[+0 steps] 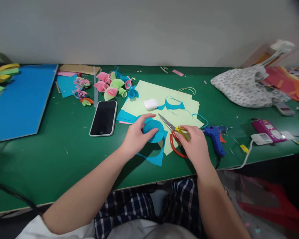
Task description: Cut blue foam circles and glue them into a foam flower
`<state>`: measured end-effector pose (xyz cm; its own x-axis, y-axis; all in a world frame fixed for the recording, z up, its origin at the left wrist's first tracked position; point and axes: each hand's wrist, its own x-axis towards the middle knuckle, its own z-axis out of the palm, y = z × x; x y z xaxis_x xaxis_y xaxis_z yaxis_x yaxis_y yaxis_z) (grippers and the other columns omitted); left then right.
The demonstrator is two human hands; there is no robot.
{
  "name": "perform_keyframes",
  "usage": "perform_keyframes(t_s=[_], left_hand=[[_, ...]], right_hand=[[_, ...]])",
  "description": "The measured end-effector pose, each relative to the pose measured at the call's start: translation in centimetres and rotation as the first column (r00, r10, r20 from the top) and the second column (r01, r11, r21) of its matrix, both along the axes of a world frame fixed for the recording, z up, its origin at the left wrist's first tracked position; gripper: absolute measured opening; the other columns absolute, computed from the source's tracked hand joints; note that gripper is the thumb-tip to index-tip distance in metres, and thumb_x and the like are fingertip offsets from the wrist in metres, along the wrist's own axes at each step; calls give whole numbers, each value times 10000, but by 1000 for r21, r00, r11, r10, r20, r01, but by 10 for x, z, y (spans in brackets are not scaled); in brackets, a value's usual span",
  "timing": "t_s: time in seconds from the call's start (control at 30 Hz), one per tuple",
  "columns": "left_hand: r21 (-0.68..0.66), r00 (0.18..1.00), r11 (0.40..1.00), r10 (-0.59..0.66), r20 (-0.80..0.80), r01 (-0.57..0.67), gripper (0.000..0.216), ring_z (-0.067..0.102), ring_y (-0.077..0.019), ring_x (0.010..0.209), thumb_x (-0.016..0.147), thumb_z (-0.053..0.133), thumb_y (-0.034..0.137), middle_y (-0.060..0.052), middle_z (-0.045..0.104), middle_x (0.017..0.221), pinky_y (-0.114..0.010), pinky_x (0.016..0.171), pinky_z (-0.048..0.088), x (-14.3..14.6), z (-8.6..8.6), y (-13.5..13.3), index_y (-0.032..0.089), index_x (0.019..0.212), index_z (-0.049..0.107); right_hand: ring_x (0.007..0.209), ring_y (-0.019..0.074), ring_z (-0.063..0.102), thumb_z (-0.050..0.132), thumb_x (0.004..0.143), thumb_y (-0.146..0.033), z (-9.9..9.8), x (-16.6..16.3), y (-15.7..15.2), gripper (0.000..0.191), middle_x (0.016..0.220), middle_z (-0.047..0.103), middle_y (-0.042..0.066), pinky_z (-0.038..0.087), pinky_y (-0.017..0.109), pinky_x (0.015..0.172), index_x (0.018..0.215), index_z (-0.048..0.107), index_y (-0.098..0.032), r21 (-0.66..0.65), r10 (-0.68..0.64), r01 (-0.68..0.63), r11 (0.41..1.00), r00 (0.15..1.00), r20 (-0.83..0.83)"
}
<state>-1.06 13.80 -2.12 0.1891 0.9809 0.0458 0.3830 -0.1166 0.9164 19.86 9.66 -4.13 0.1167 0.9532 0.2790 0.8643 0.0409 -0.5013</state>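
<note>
Green table point(72, 152), scissors point(171, 127) slanting forward-left in right fingers point(190, 128), left fingers point(150, 133) holding disc point(157, 125)

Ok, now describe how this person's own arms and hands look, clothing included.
The left hand and right hand wear no gloves, and no rings can be made out. The left arm is bare up to a white sleeve; the right arm is bare as far as it shows.
</note>
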Motion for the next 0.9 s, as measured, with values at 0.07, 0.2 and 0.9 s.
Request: perform_keyframes(t_s=[0.07,0.2,0.9], left_hand=[[6,997,999,-32,-71,32,337,458,-94,524,799,623,347,-4,668,858,-240,546,414,-3,-4,2,253,1123,617],[78,989,996,48,-136,-38,231,413,-83,502,811,608,386,-19,697,952,-241,526,386,-12,-7,11,236,963,696],[-235,878,950,-74,473,207,501,576,-113,628,761,649,268,34,572,703,-258,568,585,-7,0,12,207,1236,503]], right_hand=[[933,264,591,587,854,-369,2,7,1,246,952,692,95,467,397,846,999,667,-187,77,-31,34,996,999,-40],[833,250,604,580,837,-402,4,41,-6,279,864,688,90,479,395,788,973,675,-177,120,-169,169,978,986,-13],[652,144,587,656,764,-370,23,-47,38,174,714,640,-8,490,291,636,787,640,-199,-106,95,-237,966,703,-705]])
